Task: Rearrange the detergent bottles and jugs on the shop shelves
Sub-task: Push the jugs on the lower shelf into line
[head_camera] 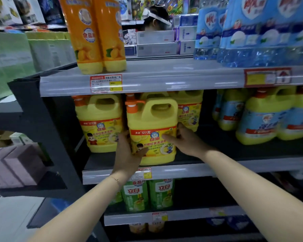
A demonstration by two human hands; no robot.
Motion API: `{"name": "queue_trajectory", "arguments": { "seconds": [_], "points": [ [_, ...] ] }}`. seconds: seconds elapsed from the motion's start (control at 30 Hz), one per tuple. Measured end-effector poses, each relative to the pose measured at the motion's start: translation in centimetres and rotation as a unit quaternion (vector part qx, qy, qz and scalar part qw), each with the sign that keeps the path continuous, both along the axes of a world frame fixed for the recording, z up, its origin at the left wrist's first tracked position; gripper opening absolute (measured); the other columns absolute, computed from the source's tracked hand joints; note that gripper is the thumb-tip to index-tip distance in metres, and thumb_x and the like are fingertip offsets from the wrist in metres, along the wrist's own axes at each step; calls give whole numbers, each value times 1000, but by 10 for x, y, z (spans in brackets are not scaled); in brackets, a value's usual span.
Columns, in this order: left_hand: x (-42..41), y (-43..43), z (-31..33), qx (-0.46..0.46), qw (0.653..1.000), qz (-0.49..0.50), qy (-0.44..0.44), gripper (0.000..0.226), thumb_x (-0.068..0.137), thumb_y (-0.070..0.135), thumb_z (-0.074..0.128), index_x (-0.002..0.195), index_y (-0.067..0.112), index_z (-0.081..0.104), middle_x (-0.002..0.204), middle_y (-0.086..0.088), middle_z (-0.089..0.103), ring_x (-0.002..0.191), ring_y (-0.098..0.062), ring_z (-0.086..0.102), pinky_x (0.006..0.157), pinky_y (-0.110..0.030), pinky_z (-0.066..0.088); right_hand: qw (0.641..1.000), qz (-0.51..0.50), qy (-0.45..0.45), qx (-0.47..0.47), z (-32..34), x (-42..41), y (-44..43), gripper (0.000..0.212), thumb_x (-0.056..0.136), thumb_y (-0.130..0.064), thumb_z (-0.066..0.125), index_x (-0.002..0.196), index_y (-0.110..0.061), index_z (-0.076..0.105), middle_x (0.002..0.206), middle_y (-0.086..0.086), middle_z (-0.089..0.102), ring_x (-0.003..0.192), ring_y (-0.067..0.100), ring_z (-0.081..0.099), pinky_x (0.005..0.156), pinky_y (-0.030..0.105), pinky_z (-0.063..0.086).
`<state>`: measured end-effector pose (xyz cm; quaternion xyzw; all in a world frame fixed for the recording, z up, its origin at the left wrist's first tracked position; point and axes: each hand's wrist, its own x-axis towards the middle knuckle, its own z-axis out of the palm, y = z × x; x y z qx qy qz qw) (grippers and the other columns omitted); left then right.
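Note:
A yellow detergent jug [152, 119] with an orange pump cap stands at the front edge of the middle shelf [217, 169]. My left hand [128, 152] presses its lower left side and my right hand [184, 138] grips its right side. A matching yellow jug [99, 123] stands to its left, and another one [191, 109] sits behind on the right. Yellow jugs with blue labels [262, 117] fill the right of the same shelf. Two tall orange bottles [94, 35] stand on the top shelf [164, 79].
Blue refill packs [262, 30] crowd the top shelf's right side. Green bottles [147, 194] stand on the shelf below. A dark shelf end frame [42, 130] is at the left. A person's head [156, 18] shows beyond the top shelf.

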<state>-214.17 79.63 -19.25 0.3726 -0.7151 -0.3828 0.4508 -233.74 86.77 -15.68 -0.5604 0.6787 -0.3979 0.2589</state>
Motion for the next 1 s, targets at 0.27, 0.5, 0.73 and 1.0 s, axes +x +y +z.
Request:
{"name": "queue_trajectory", "arguments": {
  "seconds": [0.27,0.5,0.73,1.0],
  "points": [
    [-104,15,-5,-56,994,-92,-9,65,77,4,76,123,22,34,123,-2,50,116,-17,52,96,-35,48,994,-108,22,3,0,-87,37,106,50,-76,74,134,-24,37,125,-10,60,114,13,59,97,43,49],
    [-136,-2,-7,-84,993,-45,-63,50,73,9,80,99,14,38,100,-7,48,93,-20,51,75,-24,37,989,-136,50,14,3,-112,22,97,63,-50,82,136,-13,29,134,6,54,122,25,54,99,47,46],
    [-132,-13,-4,-166,976,32,-137,30,80,12,73,92,15,46,94,-6,48,79,-23,49,66,-33,41,989,-130,60,26,3,-106,-6,83,75,-37,79,134,-8,27,134,10,54,121,29,53,94,40,47],
    [-168,20,1,-251,952,-54,-165,24,80,6,66,98,9,51,96,-2,51,69,-17,49,56,-30,40,981,-110,155,45,20,-109,10,51,76,-58,69,108,-22,55,104,1,62,96,19,62,74,33,51]
  ]
}}
